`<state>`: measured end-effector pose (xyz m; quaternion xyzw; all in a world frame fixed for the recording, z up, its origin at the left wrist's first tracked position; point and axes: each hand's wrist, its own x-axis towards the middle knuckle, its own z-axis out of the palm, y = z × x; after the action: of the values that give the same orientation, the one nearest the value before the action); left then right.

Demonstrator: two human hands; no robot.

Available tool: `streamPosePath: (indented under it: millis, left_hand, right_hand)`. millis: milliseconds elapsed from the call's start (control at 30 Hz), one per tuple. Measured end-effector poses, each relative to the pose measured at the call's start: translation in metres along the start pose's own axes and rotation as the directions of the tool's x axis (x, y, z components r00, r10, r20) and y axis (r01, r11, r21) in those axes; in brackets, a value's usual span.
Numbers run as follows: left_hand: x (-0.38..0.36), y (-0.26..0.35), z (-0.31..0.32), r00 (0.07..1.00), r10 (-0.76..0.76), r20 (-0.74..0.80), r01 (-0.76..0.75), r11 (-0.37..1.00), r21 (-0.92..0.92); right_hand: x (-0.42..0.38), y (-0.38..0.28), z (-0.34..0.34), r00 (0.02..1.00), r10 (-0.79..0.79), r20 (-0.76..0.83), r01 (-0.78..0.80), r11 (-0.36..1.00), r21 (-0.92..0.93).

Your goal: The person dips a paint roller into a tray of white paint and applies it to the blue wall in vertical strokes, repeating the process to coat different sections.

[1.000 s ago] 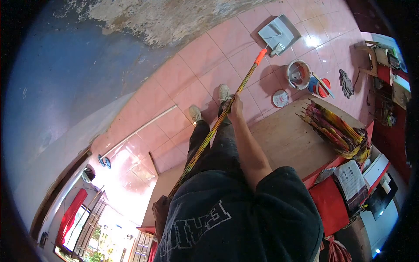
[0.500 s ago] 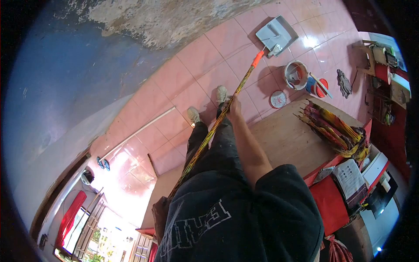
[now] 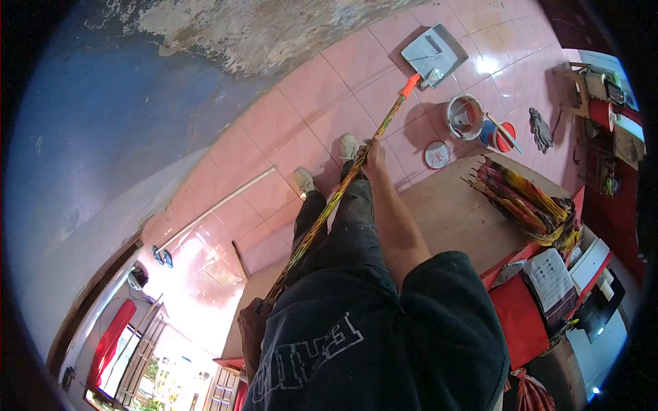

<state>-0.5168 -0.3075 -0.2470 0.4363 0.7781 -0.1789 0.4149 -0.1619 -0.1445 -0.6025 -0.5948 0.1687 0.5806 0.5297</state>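
Observation:
A long paint roller pole (image 3: 322,219), patterned yellow, green and black, runs diagonally across my body. My right hand (image 3: 373,157) is closed around its upper part, above my shoe. Low beside my shirt, my left hand (image 3: 255,320) is wrapped round the pole's near end, partly in shadow. The pole's orange tip (image 3: 410,85) points at the grey paint tray (image 3: 450,60) on the floor. A thin wire frame extends from that tip into the tray; the roller (image 3: 430,48) there is grey and hard to make out.
Right of the tray stand a paint-smeared bucket (image 3: 465,118), a round lid (image 3: 436,155), a blue-red can (image 3: 504,137) and a dark rag (image 3: 540,131). A white pole (image 3: 219,207) lies left. Patterned cloth (image 3: 528,205) rests on the wooden board (image 3: 445,219). A peeling blue wall (image 3: 151,103) borders the floor.
The pole has slid slightly forward, its orange tip now closer to the tray. My right hand has moved forward with it, and my left hand a little too.

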Motion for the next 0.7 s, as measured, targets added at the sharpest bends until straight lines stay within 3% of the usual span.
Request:
streamPosePath:
  millis: [67, 167, 233, 400, 600, 700]
  left_hand:
    - [0.0, -0.001, 0.003, 1.0, -0.002, -0.016, 0.002, 1.0, -0.001]
    - [-0.007, -0.027, 0.002, 1.0, -0.011, 0.012, 0.01, 0.999, 0.05]
    - [-0.013, -0.063, 0.004, 0.999, -0.026, 0.029, 0.025, 0.999, 0.033]
    - [-0.018, -0.105, 0.003, 0.995, -0.07, 0.066, 0.066, 0.996, 0.063]
    - [-0.006, -0.058, 0.006, 0.998, -0.045, -0.033, 0.047, 0.998, 0.046]
    - [0.004, -0.046, 0.016, 0.995, -0.039, -0.09, 0.034, 0.998, -0.061]
  right_hand:
    - [0.002, 0.001, -0.002, 0.999, -0.015, -0.028, 0.015, 1.0, -0.014]
    - [-0.011, 0.026, -0.015, 0.997, -0.032, 0.076, 0.032, 0.999, 0.005]
    - [-0.038, 0.042, -0.012, 0.993, 0.118, 0.033, -0.116, 0.992, -0.051]
    - [-0.068, 0.061, -0.006, 0.973, 0.232, -0.014, -0.231, 0.972, 0.047]
    - [-0.037, 0.031, -0.006, 0.994, 0.091, 0.056, -0.093, 0.995, 0.044]
    - [-0.01, 0.012, -0.009, 0.999, -0.007, -0.035, 0.006, 1.0, -0.016]
